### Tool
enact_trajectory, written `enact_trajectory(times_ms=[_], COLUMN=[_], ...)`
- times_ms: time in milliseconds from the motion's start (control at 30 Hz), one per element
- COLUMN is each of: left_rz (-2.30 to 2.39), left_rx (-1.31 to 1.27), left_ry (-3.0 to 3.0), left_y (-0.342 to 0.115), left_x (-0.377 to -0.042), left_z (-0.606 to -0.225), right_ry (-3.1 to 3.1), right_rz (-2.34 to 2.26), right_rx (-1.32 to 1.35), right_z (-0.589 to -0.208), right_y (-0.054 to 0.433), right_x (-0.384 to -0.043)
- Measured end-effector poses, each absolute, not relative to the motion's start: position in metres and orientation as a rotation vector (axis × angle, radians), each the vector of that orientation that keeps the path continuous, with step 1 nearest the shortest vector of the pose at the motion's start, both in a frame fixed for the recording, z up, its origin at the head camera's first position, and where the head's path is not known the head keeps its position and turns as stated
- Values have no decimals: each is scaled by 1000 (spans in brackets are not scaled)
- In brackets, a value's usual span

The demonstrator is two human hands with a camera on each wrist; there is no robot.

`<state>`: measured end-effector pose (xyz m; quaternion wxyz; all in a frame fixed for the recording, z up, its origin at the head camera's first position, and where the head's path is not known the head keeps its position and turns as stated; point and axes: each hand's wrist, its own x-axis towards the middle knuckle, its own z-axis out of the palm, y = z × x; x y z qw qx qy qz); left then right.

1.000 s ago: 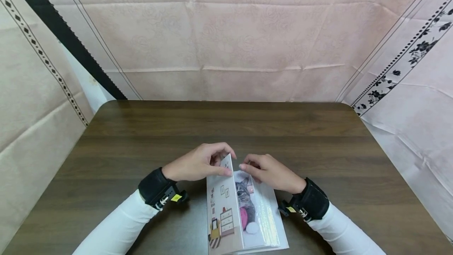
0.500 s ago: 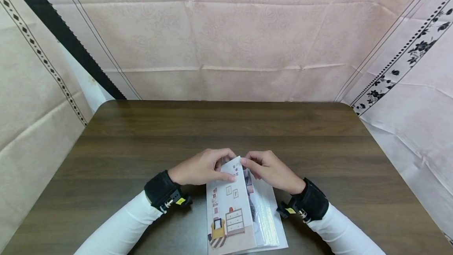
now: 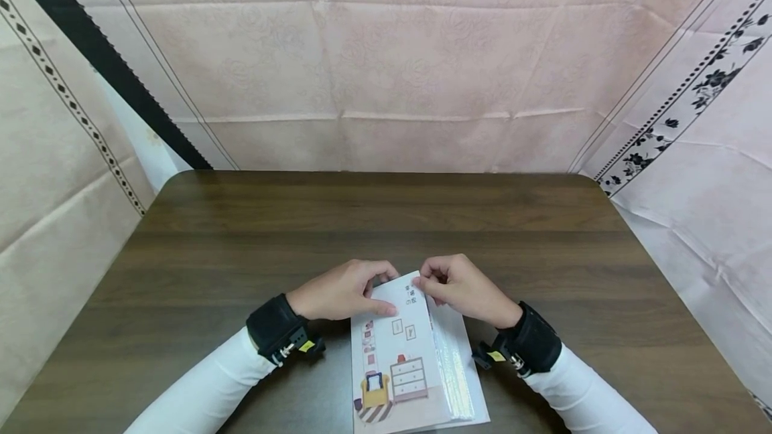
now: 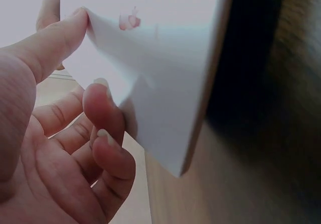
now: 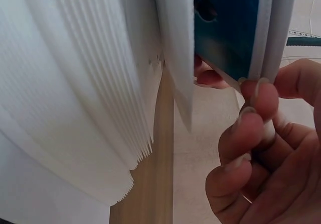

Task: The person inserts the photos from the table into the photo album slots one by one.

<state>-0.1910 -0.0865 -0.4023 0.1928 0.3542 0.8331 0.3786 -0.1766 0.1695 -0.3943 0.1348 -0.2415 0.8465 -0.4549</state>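
Observation:
A photo album (image 3: 416, 343) with a pale cover, printed with a yellow armchair and a chest of drawers, lies at the table's near edge in the head view. Its front cover is partly raised over clear-edged sleeves (image 3: 456, 367). My left hand (image 3: 340, 293) holds the cover's top left, thumb on the front and fingertips at the top edge. The left wrist view shows that thumb pressing the white cover (image 4: 165, 83). At the top right corner, my right hand (image 3: 470, 293) pinches the cover. In the right wrist view, a blue picture (image 5: 228, 28) shows beside the fingers, apart from the fanned pages (image 5: 90, 83).
The brown wooden table (image 3: 241, 220) extends beyond the album. A pale patterned cloth (image 3: 386, 72) hangs behind and at both sides. Black straps with small cameras (image 3: 283, 333) sit on both wrists.
The front cover has swung rightward and down, hiding the cat picture seen earlier. My left hand has followed slightly right and down. My right hand has taken the cover's corner.

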Motion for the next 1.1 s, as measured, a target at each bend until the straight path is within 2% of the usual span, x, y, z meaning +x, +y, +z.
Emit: enact_trajectory(times_ms=[1100], left_rz=[960], left_rx=[972], left_ry=[2447], left_y=[-100], left_x=[-194], left_z=[-421], right_ry=[2444], right_rz=[-1018], right_rx=[-627], right_z=[-406], right_y=[184], right_x=[-182])
